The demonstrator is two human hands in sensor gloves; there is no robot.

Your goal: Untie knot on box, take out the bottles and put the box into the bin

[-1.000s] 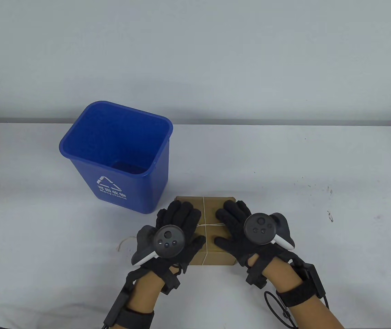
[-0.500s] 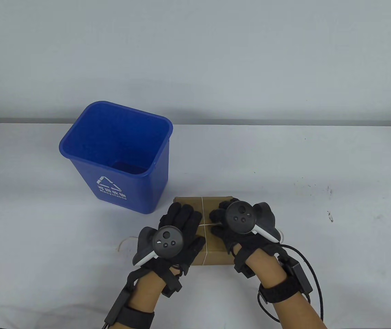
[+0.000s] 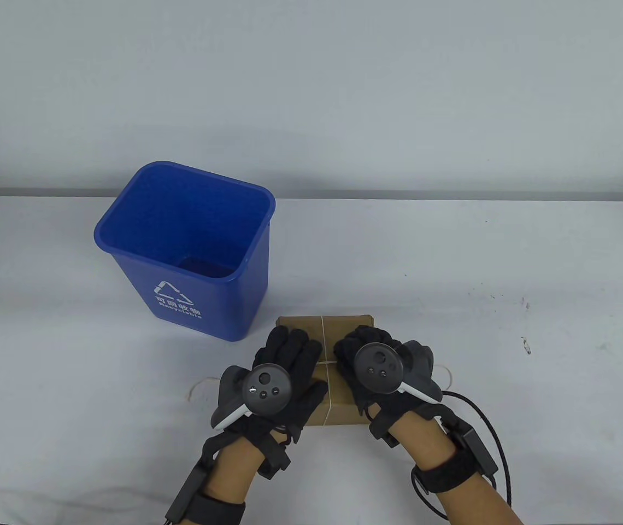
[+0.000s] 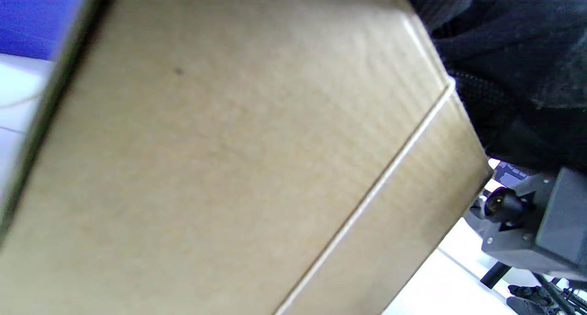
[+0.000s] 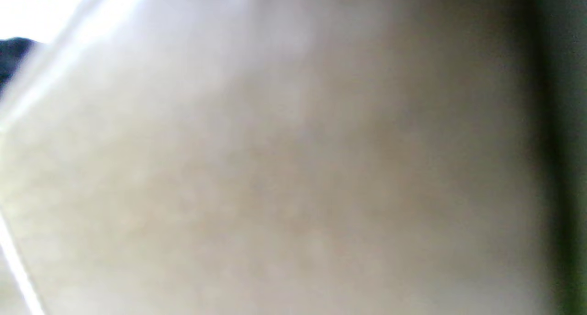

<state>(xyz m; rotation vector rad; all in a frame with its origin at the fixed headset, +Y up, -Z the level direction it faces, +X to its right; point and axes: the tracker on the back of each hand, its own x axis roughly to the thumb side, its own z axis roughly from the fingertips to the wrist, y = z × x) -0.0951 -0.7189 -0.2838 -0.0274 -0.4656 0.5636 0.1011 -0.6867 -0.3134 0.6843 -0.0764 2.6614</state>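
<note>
Pale grey wall is standing behind the white desk (image 3: 508, 262) where I am working. Toward the left, the blue bin (image 3: 186, 246) is sitting upright with its mouth open and a white recycling mark facing me. Just beside its near right corner, the brown cardboard box (image 3: 344, 324) is lying flat, bound by thin string (image 3: 324, 328) crossing over its top; a loose end of that string is curling on the desk to the left of the box.

I am laying my left hand (image 3: 284, 372) flat on the left half of the lid, fingers straight and spread, gripping nothing. In the left wrist view the box (image 4: 220, 159) is filling nearly everything, with string running along it.

I am resting my right hand (image 3: 366, 361) on the right half of the lid, its fingers bending down near where the strings cross; whether they are pinching the string I cannot tell. The right wrist view is showing only blurred cardboard.
</note>
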